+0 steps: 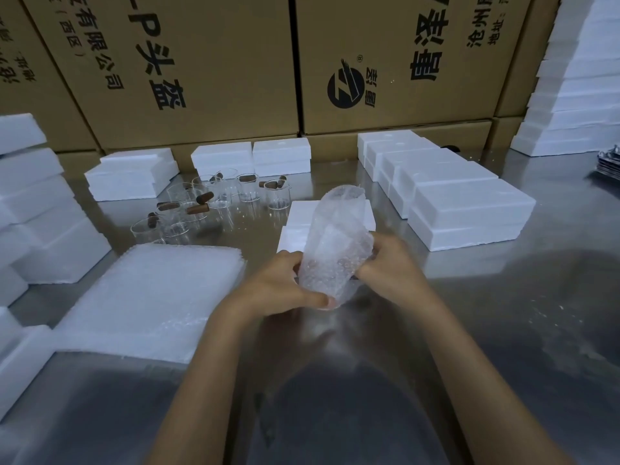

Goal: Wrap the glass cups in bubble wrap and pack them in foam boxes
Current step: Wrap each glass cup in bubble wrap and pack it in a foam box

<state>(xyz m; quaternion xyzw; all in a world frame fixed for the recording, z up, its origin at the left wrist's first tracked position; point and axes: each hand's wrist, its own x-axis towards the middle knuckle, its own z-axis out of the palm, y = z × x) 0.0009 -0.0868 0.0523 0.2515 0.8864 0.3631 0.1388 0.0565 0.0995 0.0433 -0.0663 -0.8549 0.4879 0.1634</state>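
head | left hand and right hand both grip the bubble-wrapped cup above the bench | tip: tuck loose top in tight, hold gently | near: foam box just behind, bare glass cups at back left, wrap sheets left | nothing blocks the box

The steel table carries white foam boxes at left, back and right, a cluster of glass cups with brown handles, and a stack of bubble wrap sheets.
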